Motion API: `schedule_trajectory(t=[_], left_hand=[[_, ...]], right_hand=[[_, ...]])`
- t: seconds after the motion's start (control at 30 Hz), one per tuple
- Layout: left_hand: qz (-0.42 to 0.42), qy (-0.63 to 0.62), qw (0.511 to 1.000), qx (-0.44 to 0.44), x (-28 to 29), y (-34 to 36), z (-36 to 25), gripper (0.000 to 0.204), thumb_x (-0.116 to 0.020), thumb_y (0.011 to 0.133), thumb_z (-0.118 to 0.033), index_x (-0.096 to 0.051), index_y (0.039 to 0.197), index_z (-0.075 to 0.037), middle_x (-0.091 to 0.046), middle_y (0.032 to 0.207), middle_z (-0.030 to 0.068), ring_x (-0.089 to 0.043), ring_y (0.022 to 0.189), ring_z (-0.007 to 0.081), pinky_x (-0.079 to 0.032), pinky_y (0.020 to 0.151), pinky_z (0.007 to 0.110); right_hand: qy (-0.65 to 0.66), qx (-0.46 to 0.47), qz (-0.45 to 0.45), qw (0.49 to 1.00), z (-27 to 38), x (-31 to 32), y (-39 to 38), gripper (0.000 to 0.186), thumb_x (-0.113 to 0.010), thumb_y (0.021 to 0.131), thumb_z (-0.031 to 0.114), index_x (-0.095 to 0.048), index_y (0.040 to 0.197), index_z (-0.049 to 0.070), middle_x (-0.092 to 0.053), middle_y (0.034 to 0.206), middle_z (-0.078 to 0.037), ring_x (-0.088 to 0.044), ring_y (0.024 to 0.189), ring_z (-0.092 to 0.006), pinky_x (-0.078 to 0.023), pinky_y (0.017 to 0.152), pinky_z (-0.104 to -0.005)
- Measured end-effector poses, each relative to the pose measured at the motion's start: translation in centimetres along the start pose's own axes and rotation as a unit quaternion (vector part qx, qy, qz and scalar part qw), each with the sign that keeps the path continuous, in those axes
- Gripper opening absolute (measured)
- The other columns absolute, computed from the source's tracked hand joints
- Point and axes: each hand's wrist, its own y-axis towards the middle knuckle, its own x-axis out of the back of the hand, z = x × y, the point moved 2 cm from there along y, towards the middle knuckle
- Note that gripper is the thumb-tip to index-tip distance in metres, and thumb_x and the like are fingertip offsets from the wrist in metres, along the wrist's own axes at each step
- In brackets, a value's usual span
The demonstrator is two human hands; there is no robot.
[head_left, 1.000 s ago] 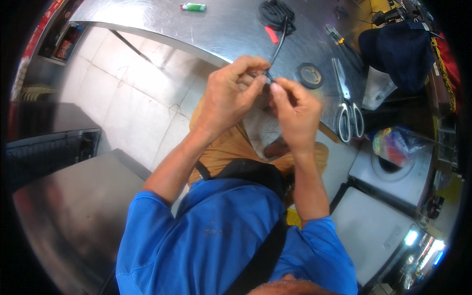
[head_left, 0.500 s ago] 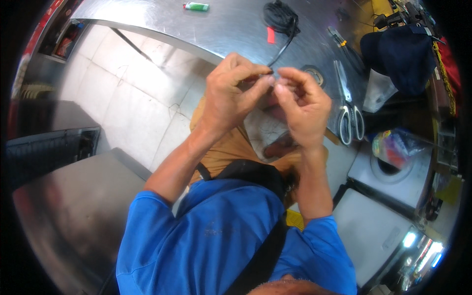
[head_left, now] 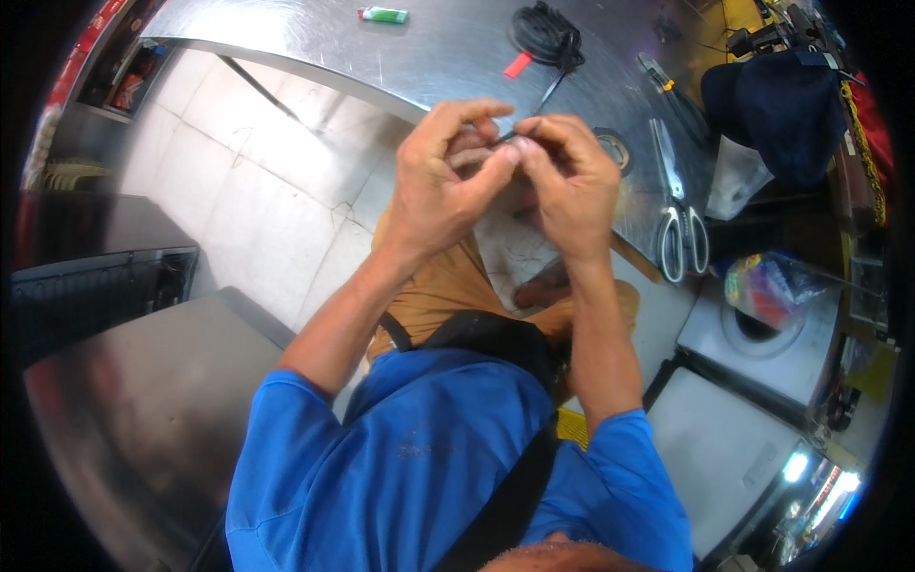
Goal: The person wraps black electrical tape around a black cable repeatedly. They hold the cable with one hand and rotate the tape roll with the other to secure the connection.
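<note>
My left hand (head_left: 446, 181) and my right hand (head_left: 569, 179) are raised together in front of me, fingertips meeting. Both pinch the end of a thin black cable (head_left: 551, 93). The cable runs up and away to a black coil (head_left: 543, 29) lying on the steel table (head_left: 429, 57). The cable's tip is hidden between my fingers.
On the table lie a red tab (head_left: 518, 65), a green lighter (head_left: 383, 14), a roll of black tape (head_left: 613, 148), white-handled scissors (head_left: 679, 214), a utility knife (head_left: 667, 91) and a dark blue bag (head_left: 777, 110). A white appliance (head_left: 762, 334) stands at lower right; a steel surface (head_left: 133, 400) at lower left.
Both hands have closed in on each other and risen slightly toward the camera, still holding the cable end; the fingers now overlap more tightly.
</note>
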Motion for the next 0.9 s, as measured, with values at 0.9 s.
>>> schedule_trajectory(t=[0.9], left_hand=[[0.170,-0.018,0.963,0.207,-0.1,1.4,0.2,0.023,-0.072,0.100,-0.015,-0.075,0.112,0.004,-0.067,0.097,0.0059,-0.069,0.084,0.0124,-0.060,0.074,0.026]], right_hand=[[0.326,-0.234,-0.114,0.909,-0.1,-0.9,-5.6,0.035,-0.069,0.099,0.011,-0.059,0.127,-0.008,-0.073,0.099,-0.015,-0.070,0.079,-0.0145,-0.058,0.069,-0.0259]])
